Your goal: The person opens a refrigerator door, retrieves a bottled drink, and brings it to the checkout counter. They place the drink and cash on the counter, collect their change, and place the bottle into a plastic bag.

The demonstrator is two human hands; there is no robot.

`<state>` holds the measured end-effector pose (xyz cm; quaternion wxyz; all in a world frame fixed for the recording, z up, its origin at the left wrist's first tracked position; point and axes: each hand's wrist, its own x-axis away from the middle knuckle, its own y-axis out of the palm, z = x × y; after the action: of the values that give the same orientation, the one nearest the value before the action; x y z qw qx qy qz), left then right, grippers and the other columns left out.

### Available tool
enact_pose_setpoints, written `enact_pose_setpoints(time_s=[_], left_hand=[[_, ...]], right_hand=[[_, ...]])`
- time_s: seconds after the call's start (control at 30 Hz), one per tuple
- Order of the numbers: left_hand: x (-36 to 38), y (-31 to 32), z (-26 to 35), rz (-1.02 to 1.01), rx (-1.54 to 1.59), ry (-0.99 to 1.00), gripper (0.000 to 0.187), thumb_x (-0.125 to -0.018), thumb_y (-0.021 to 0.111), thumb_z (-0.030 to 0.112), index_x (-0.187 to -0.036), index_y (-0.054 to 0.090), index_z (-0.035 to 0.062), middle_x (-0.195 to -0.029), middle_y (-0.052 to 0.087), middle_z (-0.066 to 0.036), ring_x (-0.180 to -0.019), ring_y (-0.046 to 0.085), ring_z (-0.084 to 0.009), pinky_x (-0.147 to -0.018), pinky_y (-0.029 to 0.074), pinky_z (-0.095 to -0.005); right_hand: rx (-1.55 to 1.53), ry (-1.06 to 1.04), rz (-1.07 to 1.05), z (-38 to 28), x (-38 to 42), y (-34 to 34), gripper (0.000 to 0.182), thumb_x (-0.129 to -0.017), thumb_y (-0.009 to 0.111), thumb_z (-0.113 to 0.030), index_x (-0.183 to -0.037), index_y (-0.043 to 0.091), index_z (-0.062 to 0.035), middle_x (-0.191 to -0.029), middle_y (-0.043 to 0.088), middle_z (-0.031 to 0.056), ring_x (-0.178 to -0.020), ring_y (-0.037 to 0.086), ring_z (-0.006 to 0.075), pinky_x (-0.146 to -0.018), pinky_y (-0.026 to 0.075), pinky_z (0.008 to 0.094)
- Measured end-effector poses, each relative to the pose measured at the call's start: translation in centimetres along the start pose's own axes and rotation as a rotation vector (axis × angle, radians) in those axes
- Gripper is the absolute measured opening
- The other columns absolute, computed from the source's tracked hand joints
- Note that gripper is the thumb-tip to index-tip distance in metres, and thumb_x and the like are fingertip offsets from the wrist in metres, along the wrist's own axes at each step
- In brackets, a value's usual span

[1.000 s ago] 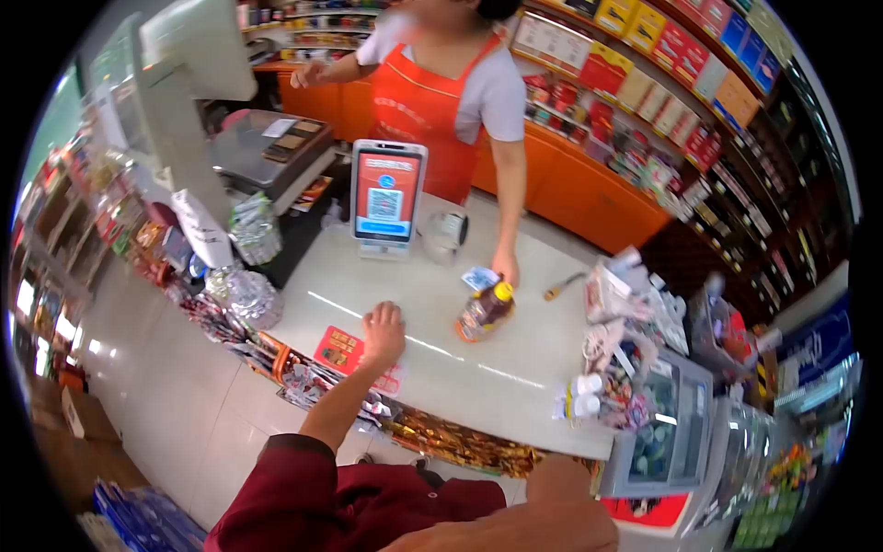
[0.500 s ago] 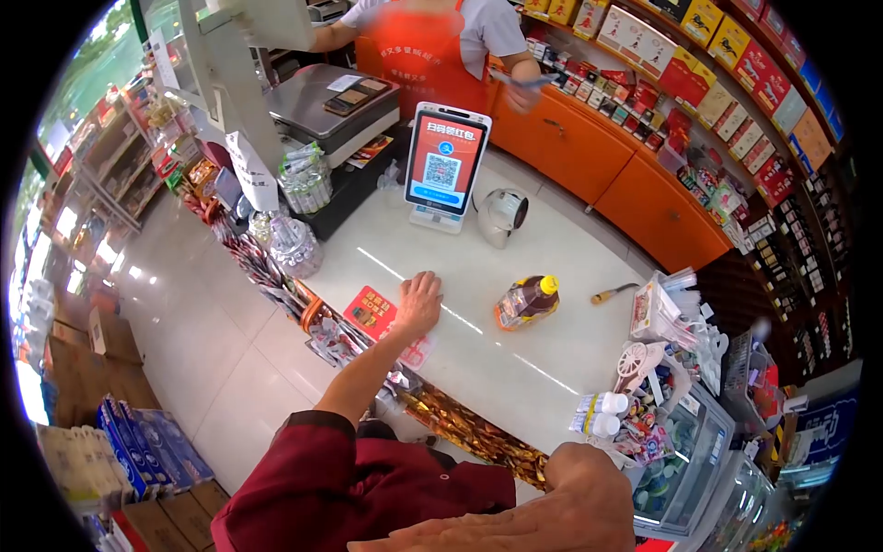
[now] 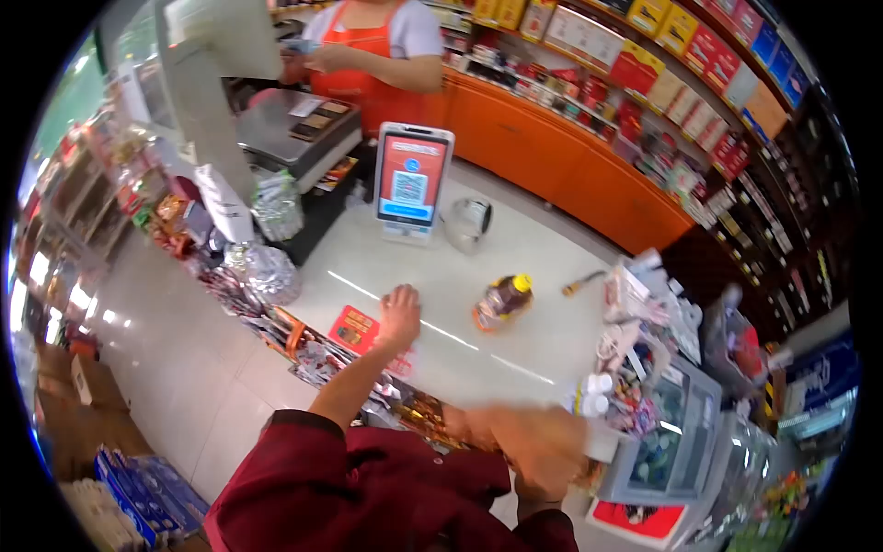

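Resting my left hand [image 3: 400,313] flat and open on the counter [image 3: 515,345], I should reach the bottle [image 3: 501,302] slowly; my right hand [image 3: 538,446] is blurred, so its state I cannot tell.

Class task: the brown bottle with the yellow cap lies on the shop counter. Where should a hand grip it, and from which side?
Grip the brown bottle around its wide body, coming down from above. It lies on its side on the counter, yellow cap pointing away, with bare surface around it.

Left hand [image 3: 400,314] flat on counter [image 3: 515,345], bottle [image 3: 502,300] lying nearby
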<state>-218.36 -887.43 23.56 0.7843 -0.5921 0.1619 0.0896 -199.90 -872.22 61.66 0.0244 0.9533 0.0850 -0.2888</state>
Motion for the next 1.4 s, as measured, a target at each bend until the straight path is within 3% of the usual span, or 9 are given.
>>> enact_pose_setpoints(time_s=[0.1, 0.23, 0.4, 0.53, 0.6, 0.67, 0.9, 1.1, 1.4], left_hand=[[0.3, 0.2, 0.8, -0.02, 0.066, -0.043, 0.037, -0.087, 0.05, 0.02, -0.12, 0.047, 0.0037, -0.128, 0.044, -0.012, -0.125, 0.036, -0.0267, -0.102, 0.028, -0.0459], [0.1, -0.4, 0.6, 0.011, 0.066, -0.006, 0.036, -0.088, 0.049, 0.02, -0.121, 0.047, 0.0037, -0.128, 0.044, -0.012, -0.125, 0.037, -0.0268, -0.101, 0.028, -0.0462], [0.3, -0.4, 0.5, -0.005, 0.067, 0.003, 0.037, -0.088, 0.05, 0.02, -0.121, 0.046, 0.0038, -0.128, 0.044, -0.012, -0.124, 0.037, -0.0267, -0.1, 0.029, -0.0461], [0.4, 0.5, 0.4, -0.004, -0.01, 0.003, 0.039, -0.088, 0.051, 0.021, -0.122, 0.047, 0.0041, -0.128, 0.044, -0.012, -0.125, 0.037, -0.026, -0.1, 0.03, -0.0457], [0.5, 0.9, -0.3, -0.003, -0.076, -0.009, 0.039, -0.087, 0.052, 0.022, -0.122, 0.047, 0.004, -0.128, 0.045, -0.012, -0.125, 0.037, -0.0254, -0.1, 0.03, -0.0453], [0.2, 0.1, 0.0, 0.02, -0.048, -0.015, 0.04, -0.086, 0.053, 0.023, -0.121, 0.048, 0.004, -0.127, 0.045, -0.011, -0.124, 0.038, -0.0254, -0.1, 0.031, -0.0445], [0.3, -1.1, 0.5, 0.05, 0.071, -0.006, 0.037, -0.085, 0.055, 0.022, -0.116, 0.049, 0.0032, -0.122, 0.046, -0.011, -0.123, 0.039, -0.0259, -0.099, 0.03, -0.0429], [0.6, -0.3, 0.3, -0.03, 0.08, -0.041, 0.039, -0.085, 0.052, 0.021, -0.12, 0.048, 0.0035, -0.127, 0.045, -0.011, -0.126, 0.036, -0.026, -0.103, 0.028, -0.0438], [0.5, -0.6, 0.6, -0.056, 0.111, -0.021, 0.042, -0.088, 0.053, 0.019, -0.126, 0.046, 0.0027, -0.133, 0.044, -0.012, -0.128, 0.036, -0.0279, -0.104, 0.027, -0.0459]], right_hand=[[0.199, 0.244, 0.09, 12.6, 3.9, -2.8, 0.021, -0.094, 0.044, -0.006, -0.085, 0.058, 0.0057, -0.083, 0.062, 0.0089, -0.076, 0.057, 0.015, -0.074, 0.047, 0.0273], [0.533, 0.632, 0.295, 25.7, 10.7, -8.0, 0.026, -0.095, 0.047, -0.015, -0.076, 0.055, 0.0008, -0.07, 0.059, 0.0077, -0.064, 0.052, 0.0141, -0.061, 0.044, 0.0297], [1.111, 0.517, 0.438, 34.5, 14.5, -13.2, 0.03, -0.095, 0.048, -0.021, -0.073, 0.055, -0.0019, -0.067, 0.057, 0.0123, -0.061, 0.054, 0.0256, -0.057, 0.044, 0.0389], [1.469, 0.302, 0.353, 35.0, 14.4, -13.5, 0.026, -0.092, 0.051, -0.021, -0.073, 0.057, -0.0039, -0.07, 0.059, 0.0143, -0.066, 0.057, 0.0343, -0.059, 0.044, 0.0478], [1.512, 0.355, 0.308, 35.7, 14.4, -13.4, 0.022, -0.09, 0.051, -0.018, -0.073, 0.058, -0.0053, -0.07, 0.058, 0.0138, -0.067, 0.057, 0.0344, -0.059, 0.045, 0.0478], [1.463, 0.201, 0.301, 37.0, 15.0, -14.2, 0.021, -0.09, 0.051, -0.017, -0.074, 0.057, -0.0056, -0.07, 0.057, 0.0135, -0.068, 0.057, 0.0345, -0.059, 0.044, 0.0479], [1.503, 0.261, 0.3, 36.0, 14.7, -13.7, 0.021, -0.09, 0.052, -0.016, -0.073, 0.053, -0.0046, -0.069, 0.056, 0.0138, -0.069, 0.057, 0.0346, -0.06, 0.044, 0.0472], [1.552, 0.132, 0.337, 39.1, 16.5, -15.2, 0.021, -0.089, 0.052, -0.015, -0.07, 0.054, -0.0047, -0.07, 0.057, 0.0141, -0.067, 0.057, 0.0332, -0.059, 0.045, 0.0448], [1.57, 0.201, 0.309, 36.7, 15.1, -14.5, 0.018, -0.085, 0.056, -0.013, -0.069, 0.052, -0.0069, -0.067, 0.055, 0.0109, -0.066, 0.057, 0.0284, -0.058, 0.046, 0.041]])
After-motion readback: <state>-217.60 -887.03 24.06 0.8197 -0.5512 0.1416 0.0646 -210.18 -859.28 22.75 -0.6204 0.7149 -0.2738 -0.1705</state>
